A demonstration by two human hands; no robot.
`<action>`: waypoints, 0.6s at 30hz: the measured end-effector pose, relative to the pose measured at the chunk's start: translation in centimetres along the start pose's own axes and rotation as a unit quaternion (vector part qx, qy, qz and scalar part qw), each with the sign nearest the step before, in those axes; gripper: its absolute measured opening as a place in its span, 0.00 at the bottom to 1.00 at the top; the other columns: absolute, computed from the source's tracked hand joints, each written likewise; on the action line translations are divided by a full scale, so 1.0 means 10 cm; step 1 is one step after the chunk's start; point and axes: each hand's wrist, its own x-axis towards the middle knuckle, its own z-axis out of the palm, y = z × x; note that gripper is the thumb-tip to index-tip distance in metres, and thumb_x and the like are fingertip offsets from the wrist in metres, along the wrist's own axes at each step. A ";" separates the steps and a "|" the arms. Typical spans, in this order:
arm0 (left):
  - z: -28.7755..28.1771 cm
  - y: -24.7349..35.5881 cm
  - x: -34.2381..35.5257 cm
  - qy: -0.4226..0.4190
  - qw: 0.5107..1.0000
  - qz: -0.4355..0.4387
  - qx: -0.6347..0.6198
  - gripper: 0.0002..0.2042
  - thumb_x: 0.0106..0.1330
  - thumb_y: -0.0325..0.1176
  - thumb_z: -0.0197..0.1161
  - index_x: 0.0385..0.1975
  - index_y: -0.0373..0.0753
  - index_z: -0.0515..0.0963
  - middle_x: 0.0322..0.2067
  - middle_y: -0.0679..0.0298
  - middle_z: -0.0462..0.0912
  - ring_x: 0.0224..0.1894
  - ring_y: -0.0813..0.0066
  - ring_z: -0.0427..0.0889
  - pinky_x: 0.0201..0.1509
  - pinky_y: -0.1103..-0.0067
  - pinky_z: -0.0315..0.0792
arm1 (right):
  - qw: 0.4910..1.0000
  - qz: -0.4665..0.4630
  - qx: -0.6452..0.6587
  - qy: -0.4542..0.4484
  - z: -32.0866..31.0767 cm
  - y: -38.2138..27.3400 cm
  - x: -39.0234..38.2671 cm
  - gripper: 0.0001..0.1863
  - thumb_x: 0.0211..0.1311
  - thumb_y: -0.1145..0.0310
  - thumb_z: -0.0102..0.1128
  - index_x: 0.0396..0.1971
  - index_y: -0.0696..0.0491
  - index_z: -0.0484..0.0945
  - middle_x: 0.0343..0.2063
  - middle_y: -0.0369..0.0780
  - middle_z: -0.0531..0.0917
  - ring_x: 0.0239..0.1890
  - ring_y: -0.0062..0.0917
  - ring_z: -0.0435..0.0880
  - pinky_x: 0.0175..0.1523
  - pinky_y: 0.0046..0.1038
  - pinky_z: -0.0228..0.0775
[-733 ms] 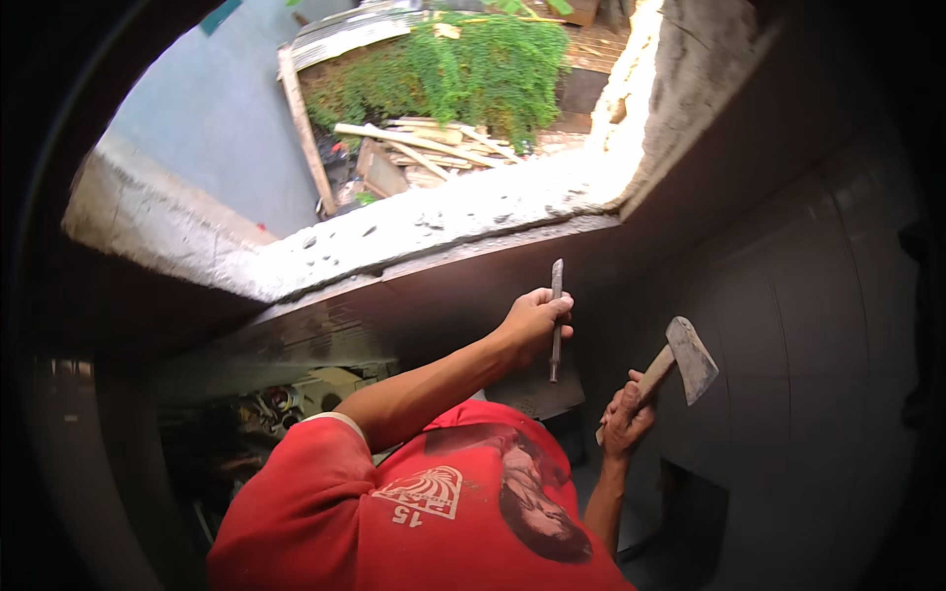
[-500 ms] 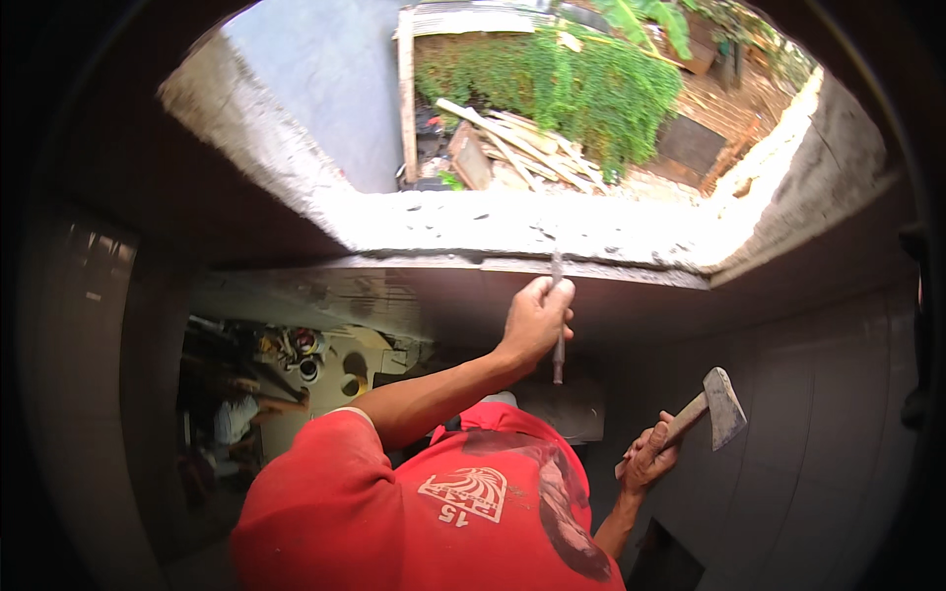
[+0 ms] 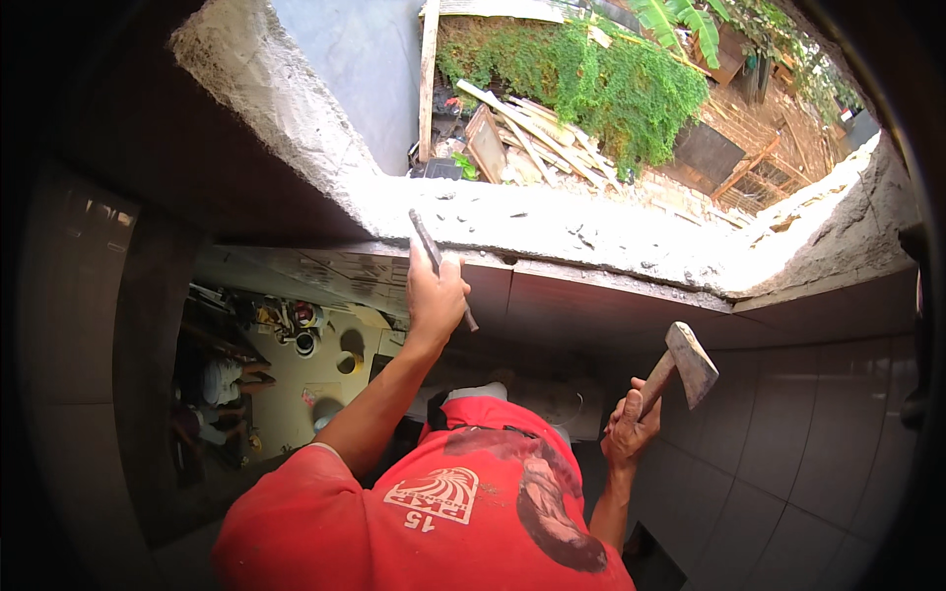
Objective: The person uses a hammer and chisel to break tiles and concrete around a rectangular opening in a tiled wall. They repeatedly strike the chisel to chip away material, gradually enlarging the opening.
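Observation:
My left hand (image 3: 436,300) is closed round a thin metal chisel (image 3: 425,236). The chisel leans, its upper end over the left part of a rough, chipped window sill (image 3: 552,222) and its lower end poking out below my fingers. Over on the right, my right hand (image 3: 629,430) grips the wooden handle of a hatchet (image 3: 693,365). Its pale, worn steel head is raised in front of the tiled wall, away from both sill and chisel. Small dark chips and pits dot the brightly lit sill.
Tiled wall (image 3: 769,414) encloses the right side. Far below on the left, another person (image 3: 222,382) is near buckets (image 3: 305,344) on a pale floor. Beyond the opening lie stacked timber (image 3: 552,138) and a green creeper (image 3: 611,89). Rough masonry (image 3: 286,98) edges the opening.
My left hand has carried the chisel leftward along the sill, and its upper end now tips left. My right hand has lifted the hatchet slightly and shifted it left.

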 end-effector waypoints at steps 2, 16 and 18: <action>0.09 0.00 0.04 -0.009 0.998 -0.002 0.057 0.25 0.71 0.30 0.53 0.66 0.29 0.60 0.34 0.59 0.83 0.20 0.78 0.78 0.27 0.77 0.75 | 1.000 0.000 0.015 -0.013 0.06 0.01 -0.01 0.21 0.75 0.54 0.57 0.50 0.59 0.75 0.19 0.30 0.72 0.16 0.09 0.67 0.19 0.17 0.58; 0.66 0.27 0.34 -0.044 0.979 0.064 0.190 0.24 0.70 0.34 0.52 0.61 0.25 0.64 0.39 0.40 0.84 0.45 0.42 0.84 0.55 0.59 0.75 | 1.000 0.021 0.018 0.003 -0.43 0.12 0.03 0.21 0.74 0.54 0.58 0.50 0.59 0.74 0.17 0.30 0.71 0.14 0.10 0.66 0.17 0.16 0.57; 0.47 0.21 0.36 0.056 0.974 0.019 0.220 0.24 0.70 0.34 0.51 0.60 0.25 0.64 0.41 0.39 0.84 0.47 0.43 0.84 0.56 0.59 0.75 | 1.000 0.021 0.008 0.013 -0.54 0.13 0.09 0.21 0.74 0.54 0.58 0.50 0.59 0.74 0.17 0.30 0.70 0.14 0.10 0.66 0.17 0.16 0.57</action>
